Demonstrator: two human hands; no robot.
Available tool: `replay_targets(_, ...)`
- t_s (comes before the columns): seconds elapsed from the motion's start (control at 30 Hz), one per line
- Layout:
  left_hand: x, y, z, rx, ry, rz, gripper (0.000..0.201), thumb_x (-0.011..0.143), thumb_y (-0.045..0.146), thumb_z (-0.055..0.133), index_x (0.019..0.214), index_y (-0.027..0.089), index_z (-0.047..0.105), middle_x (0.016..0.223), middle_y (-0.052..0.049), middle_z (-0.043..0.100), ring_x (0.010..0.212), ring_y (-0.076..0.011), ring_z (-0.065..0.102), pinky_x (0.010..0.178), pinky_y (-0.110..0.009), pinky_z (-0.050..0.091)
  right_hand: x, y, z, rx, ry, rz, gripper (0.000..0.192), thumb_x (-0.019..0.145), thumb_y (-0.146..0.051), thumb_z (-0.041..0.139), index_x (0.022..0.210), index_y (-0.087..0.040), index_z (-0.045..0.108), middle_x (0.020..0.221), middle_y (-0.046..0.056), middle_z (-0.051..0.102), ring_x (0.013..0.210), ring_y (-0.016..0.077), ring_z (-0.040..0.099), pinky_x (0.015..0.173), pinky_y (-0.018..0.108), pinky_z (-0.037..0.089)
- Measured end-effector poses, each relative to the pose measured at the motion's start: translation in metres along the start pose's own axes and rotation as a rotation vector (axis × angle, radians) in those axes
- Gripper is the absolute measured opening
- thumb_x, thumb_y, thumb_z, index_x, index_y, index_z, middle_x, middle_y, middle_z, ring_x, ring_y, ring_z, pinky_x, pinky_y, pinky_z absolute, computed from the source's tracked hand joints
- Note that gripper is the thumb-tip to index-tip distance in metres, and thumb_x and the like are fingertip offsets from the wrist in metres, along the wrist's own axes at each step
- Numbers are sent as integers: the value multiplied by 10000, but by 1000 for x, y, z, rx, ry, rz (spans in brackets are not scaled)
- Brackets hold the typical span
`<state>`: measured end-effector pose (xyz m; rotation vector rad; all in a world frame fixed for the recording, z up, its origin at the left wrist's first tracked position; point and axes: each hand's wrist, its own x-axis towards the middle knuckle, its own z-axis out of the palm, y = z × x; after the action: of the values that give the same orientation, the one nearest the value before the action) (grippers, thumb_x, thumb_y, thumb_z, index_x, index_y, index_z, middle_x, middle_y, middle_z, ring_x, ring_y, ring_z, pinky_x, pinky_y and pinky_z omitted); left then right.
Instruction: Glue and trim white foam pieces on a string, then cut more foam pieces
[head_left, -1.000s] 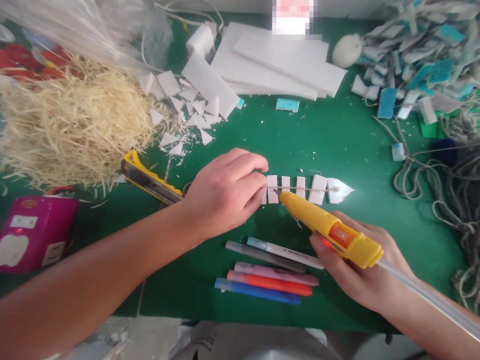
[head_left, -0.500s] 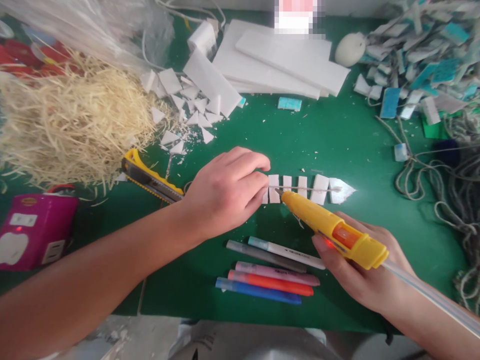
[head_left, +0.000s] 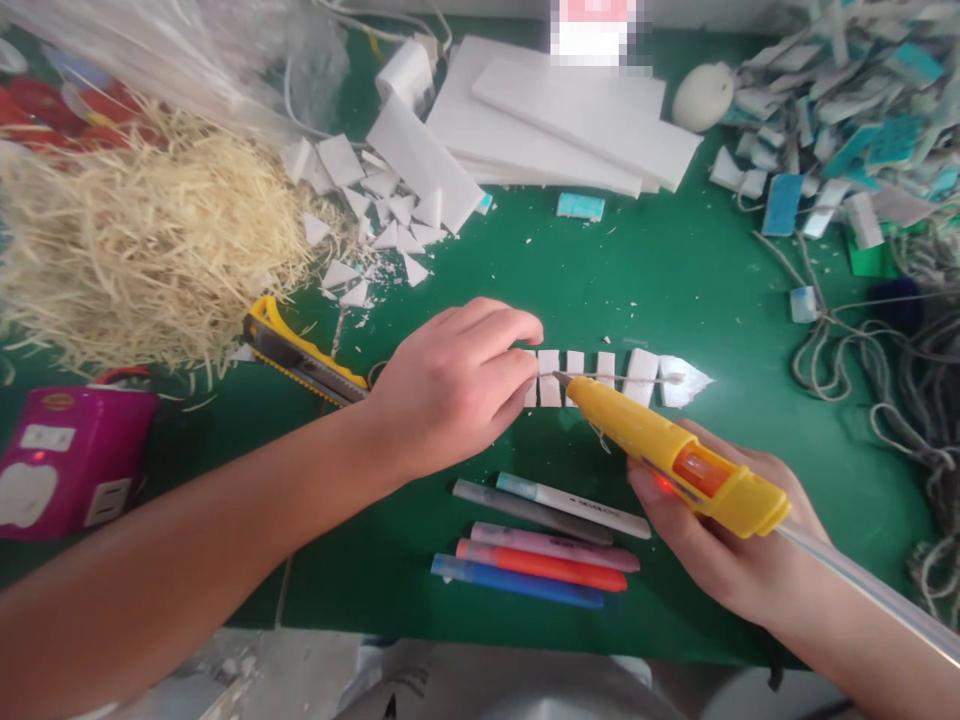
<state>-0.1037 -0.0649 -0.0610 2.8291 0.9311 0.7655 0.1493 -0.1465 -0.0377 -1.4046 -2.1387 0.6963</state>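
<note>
Head view: the green counter [head_left: 675,270] carries a straw heap [head_left: 142,240], foam sheets [head_left: 570,120] and 5 markers [head_left: 540,540]. The left hand [head_left: 450,385] stays put, its fingers [head_left: 517,365] pinched shut on the left end of the string [head_left: 630,379] that lies across a row of foam pieces [head_left: 615,378]. The right hand [head_left: 727,545] stays wrapped around the yellow glue gun [head_left: 667,455]. Over the last second its nozzle has crept slightly right along the string, from the 1st piece towards the 2nd. Gluing appears to be advancing piece by piece.
</note>
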Motion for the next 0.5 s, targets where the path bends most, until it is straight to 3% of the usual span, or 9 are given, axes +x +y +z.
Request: replay_targets(0.5,-1,-1,1,30,-3,43,133,983,107,578,898,161,665,1132,-114,728,1074,-242,682,856,-357,586,9,-6,-6,-77,-71,-50,216,993,-220,502,778,-236,489,564,-69,479,397,56,451,387,182,385)
